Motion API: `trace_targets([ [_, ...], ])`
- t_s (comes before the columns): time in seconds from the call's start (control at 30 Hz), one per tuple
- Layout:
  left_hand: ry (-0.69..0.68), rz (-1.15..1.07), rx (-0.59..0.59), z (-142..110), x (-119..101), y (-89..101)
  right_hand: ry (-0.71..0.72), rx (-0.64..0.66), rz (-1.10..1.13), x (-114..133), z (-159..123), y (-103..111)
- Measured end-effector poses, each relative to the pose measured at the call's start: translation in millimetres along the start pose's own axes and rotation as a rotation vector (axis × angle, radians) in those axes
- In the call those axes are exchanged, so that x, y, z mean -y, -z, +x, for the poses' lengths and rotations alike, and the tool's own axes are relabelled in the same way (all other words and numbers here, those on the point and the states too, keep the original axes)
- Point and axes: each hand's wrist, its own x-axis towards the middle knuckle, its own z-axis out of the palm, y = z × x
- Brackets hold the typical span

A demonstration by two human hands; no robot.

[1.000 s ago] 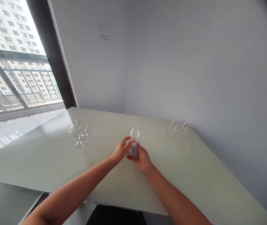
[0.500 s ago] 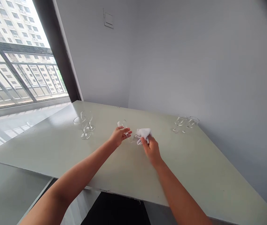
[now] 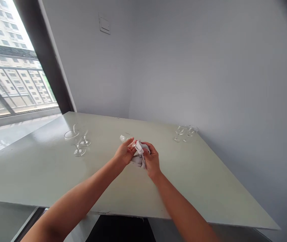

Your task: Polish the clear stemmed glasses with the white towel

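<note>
My left hand (image 3: 124,154) is closed around a clear stemmed glass (image 3: 124,138), whose bowl sticks out above my fingers, tilted to the left. My right hand (image 3: 150,159) grips a white cloth (image 3: 138,154) and presses it against the glass's lower part between the two hands. Both hands are together above the middle of the pale green table (image 3: 45,174).
Two empty stemmed glasses (image 3: 76,141) stand on the table to the left. Two more small glasses (image 3: 184,132) stand at the far right by the grey wall. A large window with a dark frame (image 3: 42,57) is at the left.
Half a second ago the hands were apart, cloth in the right and glass in the left. Now they have come together again, cloth pressed on the glass.
</note>
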Motion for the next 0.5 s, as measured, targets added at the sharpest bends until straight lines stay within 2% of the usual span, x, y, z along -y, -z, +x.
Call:
trace_targets([
  [0.1, -0.168, -0.061, -0.074, 7, -2, -5.4, -0.216, -0.132, 0.179, -13, -1, -7],
  [0.17, -0.294, -0.042, -0.048, 11, -11, -5.2, -0.279, -0.129, 0.084, -20, -4, -6],
  [0.2, -0.375, -0.021, -0.019, 13, -18, -4.1, -0.276, -0.068, -0.029, -20, -6, -4],
  [0.3, -0.628, 0.091, 0.034, 13, -38, 2.0, -0.130, 0.259, -0.558, -6, -9, 8],
  [0.33, -0.697, 0.154, 0.027, 12, -42, 4.4, -0.051, 0.322, -0.748, 2, -8, 12],
  [0.4, -0.795, 0.308, -0.002, 10, -43, 7.8, 0.108, 0.285, -1.035, 20, -1, 18],
  [0.47, -0.830, 0.470, -0.006, 7, -32, 7.0, 0.220, 0.185, -1.141, 34, 9, 17],
  [0.5, -0.824, 0.539, 0.007, 6, -23, 4.5, 0.248, 0.180, -1.146, 37, 14, 14],
])
